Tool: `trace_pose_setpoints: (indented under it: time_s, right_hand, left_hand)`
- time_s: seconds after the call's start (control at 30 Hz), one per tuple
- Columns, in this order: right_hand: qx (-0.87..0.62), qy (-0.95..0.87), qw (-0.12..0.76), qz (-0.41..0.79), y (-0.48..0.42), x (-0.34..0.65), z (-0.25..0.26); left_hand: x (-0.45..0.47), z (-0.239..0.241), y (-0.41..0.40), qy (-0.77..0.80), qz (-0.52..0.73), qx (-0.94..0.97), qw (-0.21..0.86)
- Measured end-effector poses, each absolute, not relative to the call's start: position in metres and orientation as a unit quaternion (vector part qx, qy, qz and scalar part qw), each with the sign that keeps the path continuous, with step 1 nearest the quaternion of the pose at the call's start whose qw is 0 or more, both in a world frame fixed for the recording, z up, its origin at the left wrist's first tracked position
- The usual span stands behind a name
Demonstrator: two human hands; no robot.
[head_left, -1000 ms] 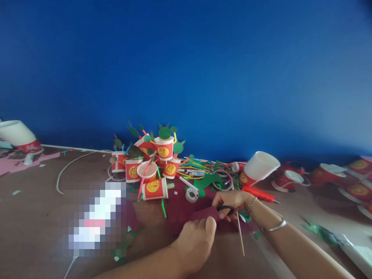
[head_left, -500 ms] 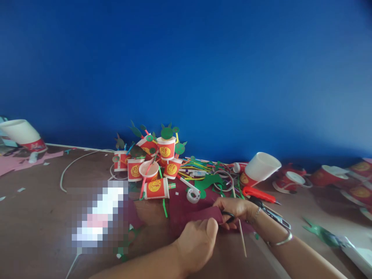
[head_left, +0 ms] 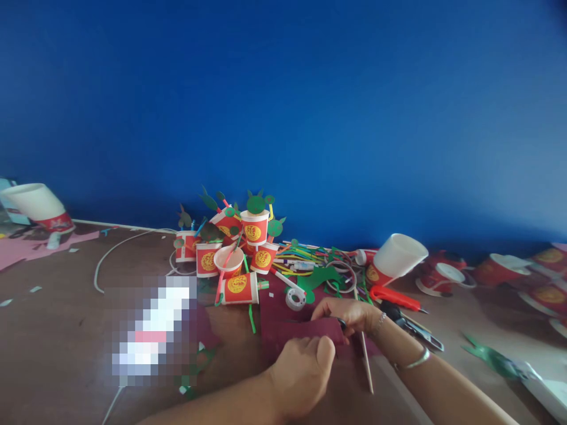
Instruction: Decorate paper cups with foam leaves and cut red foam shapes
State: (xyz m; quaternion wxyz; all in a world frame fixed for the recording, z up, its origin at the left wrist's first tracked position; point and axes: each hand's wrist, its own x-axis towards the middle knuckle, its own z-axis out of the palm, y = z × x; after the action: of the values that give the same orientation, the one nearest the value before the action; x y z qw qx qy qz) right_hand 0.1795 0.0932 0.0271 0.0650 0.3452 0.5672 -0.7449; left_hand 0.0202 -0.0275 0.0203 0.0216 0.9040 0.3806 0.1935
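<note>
My left hand (head_left: 303, 369) is closed on the near edge of a folded piece of maroon paper (head_left: 316, 332), fingers curled over it. My right hand (head_left: 348, 316) is wrapped around scissors (head_left: 341, 323) at the paper's far right side. Only a bit of their black handle and a thin dark stretch of blade along the paper's upper edge show; my fingers and the paper hide the rest. Underneath lies a larger maroon sheet (head_left: 277, 310). A roll of white tape (head_left: 295, 298) and a green paper cutout (head_left: 319, 280) rest on it, just beyond my hands.
Red paper cups (head_left: 239, 288) with green paper shapes and straws are piled left of centre. Behind my right hand lie loose straws (head_left: 305, 254), a cup stack (head_left: 394, 260) and a red-handled tool (head_left: 394, 296). A wooden stick (head_left: 367, 363) lies by my right wrist. Green-tipped pliers (head_left: 487, 354) are farther right.
My right hand has shifted left along the maroon paper with the scissors, and less of their handle shows. My left hand keeps its grip almost in place. The view has shifted slightly.
</note>
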Motion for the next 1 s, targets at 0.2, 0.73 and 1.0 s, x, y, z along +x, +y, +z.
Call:
trace_pose_setpoints:
  time_s: [0.2,0.73,1.0]
  right_hand:
    - [0.338,0.601,0.094,-0.718,0.105,0.167,0.023]
    - [0.279,0.587,0.224,-0.726,0.133,0.13,0.055]
    - [0.26,0.621,0.265,-0.691,0.14,0.124,0.057]
  left_hand:
    - [0.02,0.019,-0.028,0.377,0.181,0.908,0.021]
    - [0.023,0.007,-0.026,0.375,0.174,0.91,-0.029]
    - [0.023,0.009,-0.028,0.372,0.189,0.908,-0.034]
